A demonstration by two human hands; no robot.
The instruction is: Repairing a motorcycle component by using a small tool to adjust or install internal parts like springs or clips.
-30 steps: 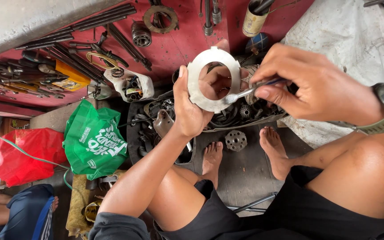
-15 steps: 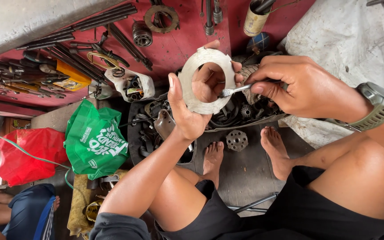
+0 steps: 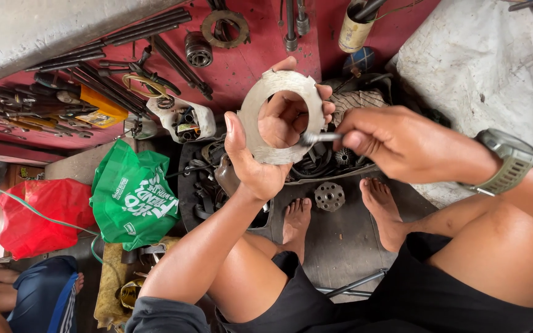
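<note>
Our left hand [image 3: 266, 154] still cups the ring [image 3: 282, 117]; our right hand [image 3: 402, 145], pinching the tool [image 3: 319, 138], has drawn slightly rightward.

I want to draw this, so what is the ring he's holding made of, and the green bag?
The flat ring in the left hand looks like dull grey metal, scuffed and matte, with notched edges. The green bag looks like thin woven or plastic fabric: it crumples softly and has a slight sheen.
</note>
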